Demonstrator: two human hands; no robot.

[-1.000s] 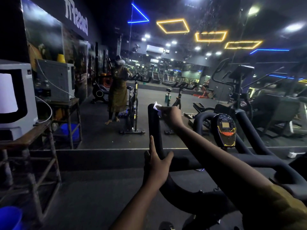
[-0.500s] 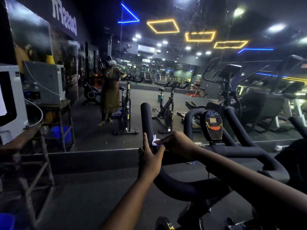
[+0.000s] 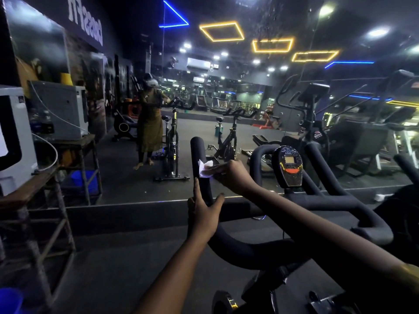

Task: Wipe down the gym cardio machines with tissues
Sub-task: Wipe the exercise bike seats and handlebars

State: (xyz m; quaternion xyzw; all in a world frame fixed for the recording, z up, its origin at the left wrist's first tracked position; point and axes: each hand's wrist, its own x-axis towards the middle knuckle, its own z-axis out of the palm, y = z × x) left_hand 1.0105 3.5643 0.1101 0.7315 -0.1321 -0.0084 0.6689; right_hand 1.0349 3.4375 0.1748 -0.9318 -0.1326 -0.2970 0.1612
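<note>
A black spin bike stands right in front of me, its padded handlebar (image 3: 260, 252) curving up into a left upright horn (image 3: 197, 150). My right hand (image 3: 231, 175) presses a crumpled white tissue (image 3: 205, 169) against that horn, about halfway up. Just below it, my left hand (image 3: 204, 214) wraps around the same horn, thumb on the right side. A small oval console (image 3: 290, 166) with a lit screen sits at the handlebar's centre.
A wall mirror (image 3: 226, 121) directly ahead reflects the gym, more bikes and a standing person. At the left, a wooden table (image 3: 27, 189) carries white appliances with cables. A blue tub (image 3: 10, 300) shows at the bottom left corner. Another machine's black bars (image 3: 405, 162) are at the right.
My right hand slid the tissue down the horn from its tip to just above my left hand, then back up to mid-height. My left hand kept its grip.
</note>
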